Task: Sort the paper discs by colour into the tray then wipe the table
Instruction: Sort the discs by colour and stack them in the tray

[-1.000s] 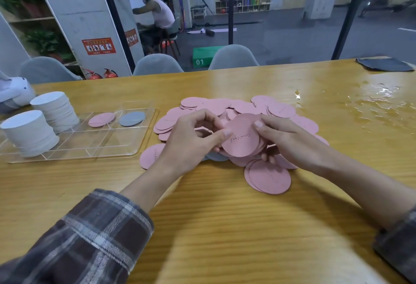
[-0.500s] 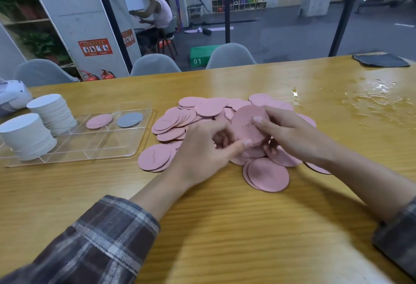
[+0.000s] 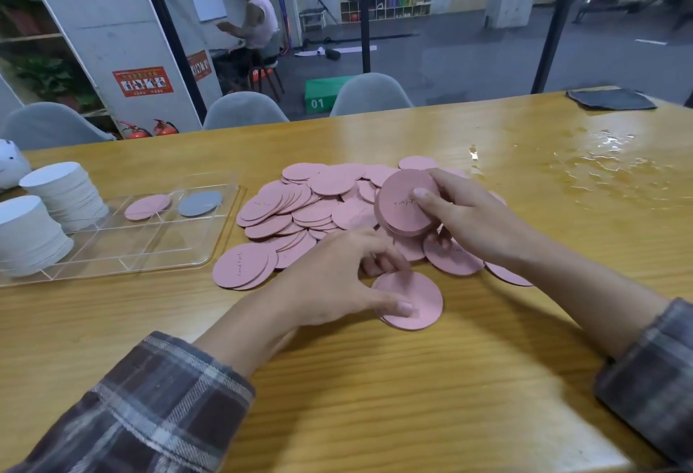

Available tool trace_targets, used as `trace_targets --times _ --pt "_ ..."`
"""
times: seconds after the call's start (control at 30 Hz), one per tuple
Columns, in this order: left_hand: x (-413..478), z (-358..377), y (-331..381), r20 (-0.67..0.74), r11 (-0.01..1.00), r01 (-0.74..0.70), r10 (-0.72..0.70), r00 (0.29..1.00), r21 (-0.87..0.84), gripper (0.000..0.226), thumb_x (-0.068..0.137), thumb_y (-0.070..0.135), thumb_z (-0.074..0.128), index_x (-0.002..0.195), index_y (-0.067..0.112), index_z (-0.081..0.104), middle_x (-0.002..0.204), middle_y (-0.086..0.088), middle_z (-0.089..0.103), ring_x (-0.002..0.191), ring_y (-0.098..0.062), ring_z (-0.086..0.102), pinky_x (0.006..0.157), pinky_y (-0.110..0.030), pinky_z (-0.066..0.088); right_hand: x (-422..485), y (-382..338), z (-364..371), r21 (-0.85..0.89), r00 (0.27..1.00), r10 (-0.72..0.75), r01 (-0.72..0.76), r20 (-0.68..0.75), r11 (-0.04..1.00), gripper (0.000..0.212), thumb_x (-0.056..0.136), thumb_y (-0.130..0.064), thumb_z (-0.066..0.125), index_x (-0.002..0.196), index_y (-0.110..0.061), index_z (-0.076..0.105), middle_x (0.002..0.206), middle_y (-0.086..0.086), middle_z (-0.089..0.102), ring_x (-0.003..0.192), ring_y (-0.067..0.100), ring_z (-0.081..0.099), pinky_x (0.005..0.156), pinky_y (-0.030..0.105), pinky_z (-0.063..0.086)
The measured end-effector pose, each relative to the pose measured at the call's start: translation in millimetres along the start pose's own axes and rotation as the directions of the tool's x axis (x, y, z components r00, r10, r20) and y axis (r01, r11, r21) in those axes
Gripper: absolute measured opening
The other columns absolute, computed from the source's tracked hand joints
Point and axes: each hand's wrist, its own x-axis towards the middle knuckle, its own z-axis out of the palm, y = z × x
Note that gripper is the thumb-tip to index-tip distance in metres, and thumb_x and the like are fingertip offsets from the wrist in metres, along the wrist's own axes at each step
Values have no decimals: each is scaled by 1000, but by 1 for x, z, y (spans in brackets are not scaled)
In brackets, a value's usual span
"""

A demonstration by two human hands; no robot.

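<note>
A loose pile of pink paper discs [image 3: 300, 206] covers the middle of the wooden table. My right hand [image 3: 472, 225] grips a stack of pink discs [image 3: 403, 206], tilted above the pile. My left hand [image 3: 337, 285] reaches over the pile's near edge, its thumb pressing on a pink disc [image 3: 416, 300] that lies flat on the table. The clear tray [image 3: 123, 251] at the left holds one pink disc [image 3: 147, 207] and one grey disc [image 3: 199, 203] in neighbouring far compartments, plus two stacks of white discs [image 3: 30, 236].
A puddle of water [image 3: 600, 165] spreads on the table at the far right. A dark cloth [image 3: 609, 99] lies at the far right corner. Grey chairs [image 3: 369, 95] stand behind the table. A person sits in the background.
My right hand has lifted the pink stack up and away from the pile. My left hand let go of that stack and moved down to the flat pink disc near me.
</note>
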Motion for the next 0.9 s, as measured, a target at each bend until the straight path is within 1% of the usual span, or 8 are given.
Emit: trace_targets --times 0.1,0.23,0.4,0.47,0.53,0.6,0.67,0.9 --pt "0 -3 0 11 998 11 -11 1000 -55 38 70 34 96 101 32 75 98 10 68 85 -12 60 71 -12 43 -2 0 2 41 1000 -4 3 13 999 21 109 -25 47 125 -22 60 78 2 62 56 15 56 49 26 45" --pt "-1 -9 1 -35 996 32 -35 999 -85 28 75 22 93 94 25 73 89 5 73 72 -10 64 67 -16 47 -5 -4 3 100 1000 0 -1 17 995 41 109 -23 46 144 -44 48 76 0 59 50 16 53 51 23 46" --pt "0 -20 -3 -141 915 69 -135 981 -398 11 88 8 81 91 8 70 78 0 72 66 -15 66 68 -24 56 -7 -8 4 149 999 5 -10 36 989 34 110 -23 43 140 -36 54 75 0 59 56 19 53 49 27 47" --pt "2 -22 -6 -190 861 65 -184 964 -504 11 90 8 79 96 6 69 80 -4 71 66 -19 66 69 -27 57 -7 -9 5 128 999 -6 1 39 992 33 111 -22 42 139 -32 55 72 -10 59 57 12 54 54 25 47" --pt "3 -20 -8 -265 842 42 -217 939 -538 13 90 8 79 99 8 69 81 -3 71 65 -21 67 69 -27 57 -7 -10 7 144 998 7 -15 60 990 33 111 -21 40 139 -31 55 67 -15 60 57 11 56 57 30 46" --pt "5 -17 -6 -323 831 26 -244 914 -556 14 90 6 78 99 9 69 79 -3 71 62 -19 68 65 -24 56 -7 -12 9 191 995 39 -56 90 980 32 112 -23 39 136 -32 57 75 4 61 57 21 54 59 41 41" --pt "6 -13 -4 -345 813 19 -268 899 -581 14 90 5 79 98 8 68 75 -1 71 60 -17 70 61 -20 55 -7 -13 10 215 992 60 -83 109 973 31 112 -26 37 132 -34 59 80 15 57 58 22 53 61 43 38" --pt "10 -2 1 -358 759 24 -334 872 -650 19 89 5 80 100 2 65 83 -15 72 62 -18 74 59 -22 59 -9 -14 13 169 988 39 -65 152 984 28 111 -31 41 130 -30 61 79 9 61 61 18 55 57 41 42"
